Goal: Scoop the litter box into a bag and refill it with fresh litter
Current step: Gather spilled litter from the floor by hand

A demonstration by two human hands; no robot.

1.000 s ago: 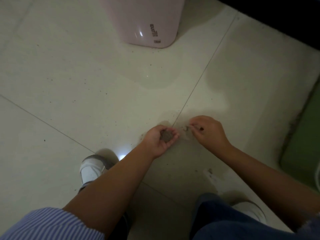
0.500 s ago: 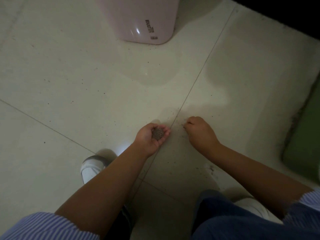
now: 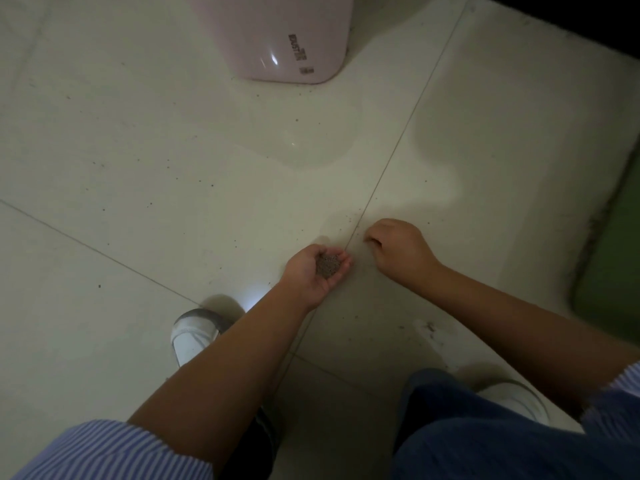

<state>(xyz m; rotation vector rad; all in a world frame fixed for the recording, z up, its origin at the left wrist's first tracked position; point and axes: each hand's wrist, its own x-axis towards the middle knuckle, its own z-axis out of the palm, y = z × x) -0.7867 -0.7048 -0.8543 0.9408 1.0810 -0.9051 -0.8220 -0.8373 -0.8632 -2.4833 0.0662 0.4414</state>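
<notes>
Grey litter granules (image 3: 328, 265) sit heaped in the upturned palm of the left hand (image 3: 313, 274), its fingers curled up around the pile like a cup. Just beside that hand, across the floor's grout line (image 3: 388, 168), the right hand (image 3: 398, 247) rests knuckles-up on the floor tile (image 3: 173, 150), fingers bunched together at their tips; whether they pinch any grains cannot be told. Beyond the left hand stands a pink container (image 3: 284, 36).

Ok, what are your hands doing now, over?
Left hand cupped, holding litter. Right hand curled, fingertips down on floor. More grains scattered about.
</notes>
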